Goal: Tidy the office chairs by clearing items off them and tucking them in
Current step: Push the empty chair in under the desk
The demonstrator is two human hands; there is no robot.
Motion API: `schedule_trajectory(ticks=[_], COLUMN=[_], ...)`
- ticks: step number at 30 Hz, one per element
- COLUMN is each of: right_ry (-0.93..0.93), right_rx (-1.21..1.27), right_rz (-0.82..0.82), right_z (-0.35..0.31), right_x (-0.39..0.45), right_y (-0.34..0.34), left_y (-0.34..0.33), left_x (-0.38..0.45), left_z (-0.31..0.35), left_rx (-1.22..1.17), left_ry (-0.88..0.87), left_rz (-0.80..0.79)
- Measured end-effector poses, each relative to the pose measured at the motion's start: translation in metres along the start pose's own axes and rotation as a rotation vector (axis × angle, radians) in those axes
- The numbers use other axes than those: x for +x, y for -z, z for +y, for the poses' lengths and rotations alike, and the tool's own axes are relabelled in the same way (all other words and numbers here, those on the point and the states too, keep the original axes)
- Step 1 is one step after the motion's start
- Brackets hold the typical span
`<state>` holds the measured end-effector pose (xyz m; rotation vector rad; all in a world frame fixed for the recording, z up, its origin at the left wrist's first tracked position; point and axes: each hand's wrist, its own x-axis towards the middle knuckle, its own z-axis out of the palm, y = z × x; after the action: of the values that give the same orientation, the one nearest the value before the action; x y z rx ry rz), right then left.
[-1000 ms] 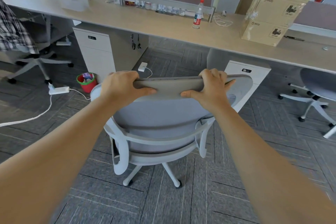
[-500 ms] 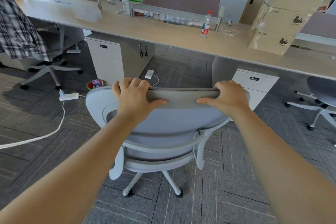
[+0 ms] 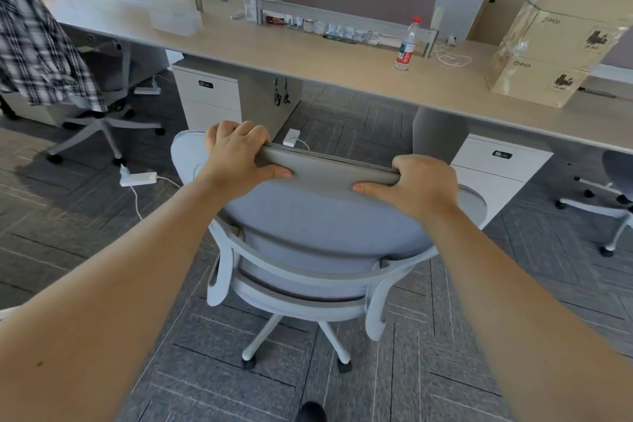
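Both the left hand (image 3: 236,154) and right hand (image 3: 416,187) grip the chair (image 3: 325,216) backrest; pushed crookedly, it may hit the drawer cabinet (image 3: 496,168) beyond the right hand

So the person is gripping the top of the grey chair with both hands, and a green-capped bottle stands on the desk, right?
Almost. Both hands, left hand and right hand, do grip the chair, but the head view shows the bottle on the desk has a red cap.

Matt grey cloth chair back (image 3: 318,216) under both hands, smooth white plastic frame, pale matt wood-look desk (image 3: 342,62) beyond, cardboard boxes (image 3: 561,34)
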<state>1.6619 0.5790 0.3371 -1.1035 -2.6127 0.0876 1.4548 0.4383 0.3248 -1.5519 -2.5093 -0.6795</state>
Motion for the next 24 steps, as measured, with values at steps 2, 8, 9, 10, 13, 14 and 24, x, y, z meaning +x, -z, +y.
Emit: schedule_trajectory(ticks=[2,8,9,10,13,14,24], right_ry=[-0.027,-0.043,-0.045,-0.044,-0.053,-0.059,-0.104], right_rx=[0.012,0.010,0.000,-0.008,-0.022,-0.021,-0.035], right_rz=[-0.024,-0.050,-0.050,-0.051,-0.051,-0.052,-0.058], right_z=[-0.003,-0.016,-0.017,-0.018,-0.015,-0.013,0.011], right_x=[0.015,0.072,0.080,0.091,0.127,0.138,0.238], right_y=[-0.004,-0.022,-0.024,-0.028,-0.038,-0.040,-0.063], left_y=[-0.003,-0.022,-0.024,-0.027,-0.037,-0.041,-0.072], left_x=[0.013,0.072,0.081,0.094,0.129,0.141,0.244], left_z=[-0.004,-0.033,-0.037,-0.043,-0.052,-0.054,-0.064], left_rx=[-0.006,-0.004,-0.016,-0.032,-0.055,-0.059,-0.080], left_ry=[0.050,0.073,0.071,0.070,0.056,0.054,0.066], left_rz=[-0.005,0.041,0.038,0.037,0.030,0.033,0.000])
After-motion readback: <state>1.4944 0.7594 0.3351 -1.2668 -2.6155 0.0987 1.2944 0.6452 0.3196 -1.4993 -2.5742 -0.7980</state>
